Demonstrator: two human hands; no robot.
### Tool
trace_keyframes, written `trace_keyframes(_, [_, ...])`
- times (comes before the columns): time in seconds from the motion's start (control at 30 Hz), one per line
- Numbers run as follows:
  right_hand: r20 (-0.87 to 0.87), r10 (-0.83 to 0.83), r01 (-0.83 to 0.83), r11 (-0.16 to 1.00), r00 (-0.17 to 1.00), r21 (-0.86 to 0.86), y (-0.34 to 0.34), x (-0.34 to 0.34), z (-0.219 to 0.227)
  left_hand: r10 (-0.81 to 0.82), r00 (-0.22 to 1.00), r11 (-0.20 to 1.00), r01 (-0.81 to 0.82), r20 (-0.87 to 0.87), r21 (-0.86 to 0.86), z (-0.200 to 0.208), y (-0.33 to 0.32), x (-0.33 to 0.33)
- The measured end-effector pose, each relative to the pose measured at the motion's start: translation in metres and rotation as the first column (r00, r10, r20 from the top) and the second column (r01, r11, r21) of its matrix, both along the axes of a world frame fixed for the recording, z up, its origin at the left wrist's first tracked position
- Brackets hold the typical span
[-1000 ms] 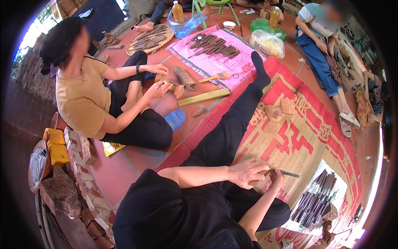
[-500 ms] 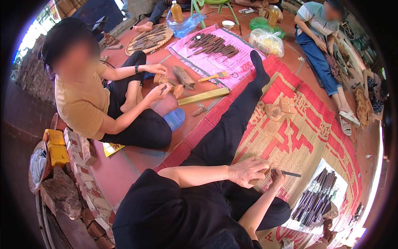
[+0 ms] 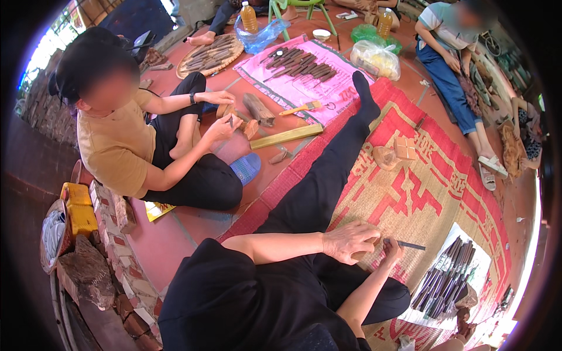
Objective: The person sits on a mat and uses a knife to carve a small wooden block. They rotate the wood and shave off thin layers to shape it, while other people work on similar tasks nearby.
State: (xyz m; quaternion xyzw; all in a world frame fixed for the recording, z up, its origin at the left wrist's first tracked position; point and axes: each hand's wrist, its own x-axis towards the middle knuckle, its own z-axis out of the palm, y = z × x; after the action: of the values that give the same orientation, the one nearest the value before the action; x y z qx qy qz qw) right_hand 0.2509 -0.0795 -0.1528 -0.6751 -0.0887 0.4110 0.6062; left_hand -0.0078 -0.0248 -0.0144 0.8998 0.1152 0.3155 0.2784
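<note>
Co-worker on the left (image 3: 111, 140): head turned more toward the camera than one second ago, when it pointed aside; this person's hands (image 3: 221, 126) remain around a block of wood (image 3: 225, 111).
Yellowish wooden bar (image 3: 287, 136): lies on the tiled floor (image 3: 170, 251) near the mat's edge, in the same place as before.
Outstretched leg (image 3: 316, 175): runs along the mat's left border, bounding the space on that side.
Left hand (image 3: 349, 243): curled over a wooden piece (image 3: 359, 255) and gripping it, place unchanged; the fingers hide much of the wood.
Right hand (image 3: 393, 250): clasping a slim dark tool (image 3: 413, 244), slightly farther right than one second ago; whether the tool's near end touches the wood cannot be told.
Patterned mat (image 3: 363, 205): stretches ahead of both hands to a rounded wood piece (image 3: 385, 158) and a light wooden cube (image 3: 405, 148), both well apart from them.
White sheet (image 3: 481, 266): near the tool's far end, carrying a spread of dark tools (image 3: 445, 281); its upper left edge limits room there.
</note>
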Motion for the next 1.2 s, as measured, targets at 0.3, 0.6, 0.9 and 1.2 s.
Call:
trace_keyframes(0.3, [-0.124, 0.133, -0.12, 0.987, 0.983, 0.102, 0.004, -0.018, 0.011, 0.011, 1.0, 1.0, -0.012, -0.023, -0.026, -0.004, 0.003, 0.001])
trace_keyframes(0.6, [-0.116, 0.086, -0.078, 0.994, 0.99, 0.076, 0.003, -0.016, 0.03, 0.014, 0.995, 1.0, -0.015, -0.095, -0.013, -0.001, 0.002, 0.0])
trace_keyframes(0.9, [-0.1, -0.031, 0.038, 0.997, 0.994, 0.067, -0.002, -0.004, 0.012, -0.002, 0.996, 1.0, 0.001, -0.092, -0.01, 0.001, 0.001, 0.002])
trace_keyframes(1.2, [-0.113, 0.037, -0.027, 0.996, 0.993, 0.088, 0.004, -0.02, 0.011, -0.014, 0.994, 0.999, 0.01, -0.112, -0.044, 0.001, 0.0, 0.004])
